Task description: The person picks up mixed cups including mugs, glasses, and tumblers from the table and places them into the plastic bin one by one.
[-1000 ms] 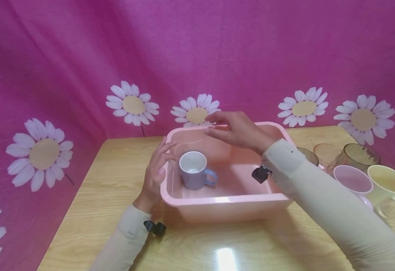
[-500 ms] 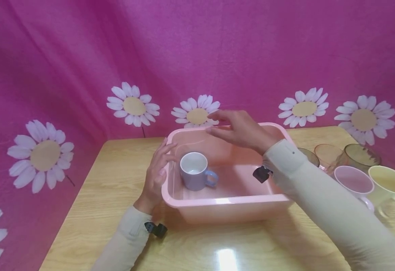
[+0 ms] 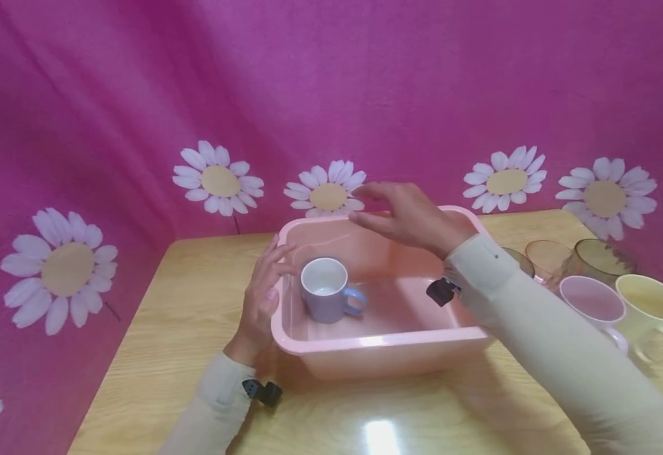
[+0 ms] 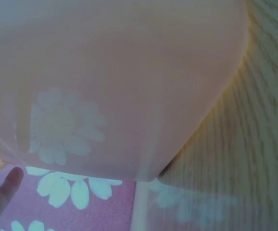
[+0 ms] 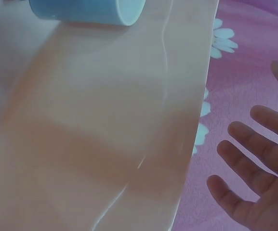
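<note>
A pink plastic basin (image 3: 388,341) sits on the wooden table in the head view. Inside, near its left end, a blue-purple mug (image 3: 324,306) with a white interior stands upright, its handle pointing right. My left hand (image 3: 260,297) rests against the basin's left rim, the fingers extended over it. Above the far rim hovers my right hand (image 3: 407,218), fingers loosely spread and holding nothing. Those spread fingers also show in the right wrist view, beside the basin wall (image 5: 95,144), with the mug (image 5: 88,12) at the top. The left wrist view is mostly basin side (image 4: 129,96).
To the right of the basin stand a mauve mug (image 3: 593,300), a yellow mug (image 3: 652,306) and several see-through cups, among them an amber one (image 3: 547,256) and an olive one (image 3: 604,259). A magenta curtain (image 3: 331,82) with daisies hangs behind the table (image 3: 160,354).
</note>
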{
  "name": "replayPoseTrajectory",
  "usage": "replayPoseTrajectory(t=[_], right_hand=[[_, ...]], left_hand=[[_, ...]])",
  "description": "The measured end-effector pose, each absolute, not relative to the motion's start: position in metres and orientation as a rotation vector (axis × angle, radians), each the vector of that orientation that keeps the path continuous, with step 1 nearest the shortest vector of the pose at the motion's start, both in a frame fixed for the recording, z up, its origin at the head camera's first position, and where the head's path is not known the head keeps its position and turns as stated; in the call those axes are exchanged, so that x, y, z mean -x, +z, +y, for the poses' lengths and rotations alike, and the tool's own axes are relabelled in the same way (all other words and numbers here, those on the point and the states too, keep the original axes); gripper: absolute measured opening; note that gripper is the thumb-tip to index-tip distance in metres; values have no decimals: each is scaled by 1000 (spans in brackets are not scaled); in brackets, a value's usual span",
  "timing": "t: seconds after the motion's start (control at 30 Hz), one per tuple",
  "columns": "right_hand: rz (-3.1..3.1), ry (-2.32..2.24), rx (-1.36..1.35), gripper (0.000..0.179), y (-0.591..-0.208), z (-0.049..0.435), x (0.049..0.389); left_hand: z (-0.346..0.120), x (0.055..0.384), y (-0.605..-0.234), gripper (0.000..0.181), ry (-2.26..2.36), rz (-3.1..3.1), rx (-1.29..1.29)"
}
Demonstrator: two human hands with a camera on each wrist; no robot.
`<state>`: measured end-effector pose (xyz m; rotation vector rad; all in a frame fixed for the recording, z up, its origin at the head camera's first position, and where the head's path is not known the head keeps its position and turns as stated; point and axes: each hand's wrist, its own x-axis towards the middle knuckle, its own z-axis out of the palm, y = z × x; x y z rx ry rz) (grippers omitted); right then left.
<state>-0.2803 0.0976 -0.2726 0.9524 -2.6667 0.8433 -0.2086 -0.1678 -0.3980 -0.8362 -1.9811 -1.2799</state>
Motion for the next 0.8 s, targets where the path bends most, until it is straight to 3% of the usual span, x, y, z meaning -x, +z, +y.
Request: replayPoseTrajectory(t=[0.53,0.8], right_hand=[[-2655,854,-774,45,-267,109,285],[-2597,824,-715,53,-247,118,279]], left_hand=[[-169,202,-404,41,-1333,-2034,806],[-172,204,-401,42,-1318,-2064,801]])
